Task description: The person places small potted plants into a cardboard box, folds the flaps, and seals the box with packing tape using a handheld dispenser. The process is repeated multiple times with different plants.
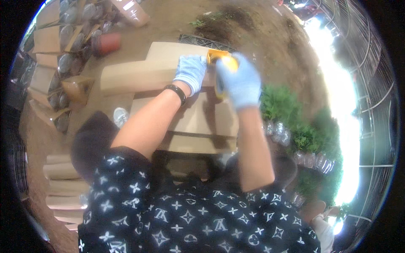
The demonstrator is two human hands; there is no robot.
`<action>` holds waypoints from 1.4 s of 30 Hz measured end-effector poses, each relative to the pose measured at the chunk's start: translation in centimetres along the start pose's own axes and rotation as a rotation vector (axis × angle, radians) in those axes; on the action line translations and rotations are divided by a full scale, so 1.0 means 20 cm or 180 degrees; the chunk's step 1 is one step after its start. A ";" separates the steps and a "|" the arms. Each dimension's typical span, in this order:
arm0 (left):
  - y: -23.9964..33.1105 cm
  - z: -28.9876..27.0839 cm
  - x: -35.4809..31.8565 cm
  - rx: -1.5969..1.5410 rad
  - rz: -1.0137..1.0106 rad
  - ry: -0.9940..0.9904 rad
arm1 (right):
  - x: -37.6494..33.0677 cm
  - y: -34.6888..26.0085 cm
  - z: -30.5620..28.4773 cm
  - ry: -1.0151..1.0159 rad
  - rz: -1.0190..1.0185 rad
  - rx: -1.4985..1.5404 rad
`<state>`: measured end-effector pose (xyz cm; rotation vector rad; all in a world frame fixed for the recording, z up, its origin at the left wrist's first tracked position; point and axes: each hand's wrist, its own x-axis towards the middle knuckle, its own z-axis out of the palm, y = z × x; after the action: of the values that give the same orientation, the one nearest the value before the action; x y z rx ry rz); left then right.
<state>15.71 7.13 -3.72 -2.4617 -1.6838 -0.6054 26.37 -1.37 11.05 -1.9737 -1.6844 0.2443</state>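
A tan cardboard box (147, 76) lies in front of me, its flaps and panels spread towards my lap. My right hand (242, 82), in a light blue glove and smeared by motion, grips a yellow tape dispenser (218, 55) at the box's far right part. Just left of it, my left hand (189, 74), gloved the same way, presses on the cardboard with its fingers curled together at the flap. Its fingertips are partly hidden. A dark band (177, 93) circles my left wrist.
Brown cartons holding clear-wrapped items (46, 40) crowd the far left, beside a red pot (107, 43). Leafy green plants (282, 103) in clear wrapping line the right. Flattened cardboard (63, 185) is stacked at lower left. A dark plastic crate (202, 42) sits behind the box.
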 end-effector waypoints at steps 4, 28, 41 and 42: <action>-0.08 -0.04 0.12 -0.0281 0.0224 -0.0758 | -0.45 0.34 0.29 0.1088 -0.0758 0.0549; 0.06 -0.15 -0.04 -0.0017 -0.0298 -0.0943 | 0.05 0.14 0.15 0.0092 0.0241 0.0070; -0.22 -0.16 0.35 -0.1424 0.0308 -0.2098 | -0.05 0.26 0.26 -0.0026 0.0215 0.0018; -0.25 -0.17 0.35 -0.1726 0.0339 -0.2069 | -0.02 0.27 0.23 -0.0166 0.0068 -0.0065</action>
<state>12.51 14.12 1.33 -3.3978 -1.7182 -0.2789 28.81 -0.99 4.27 -2.0173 -1.7055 0.2899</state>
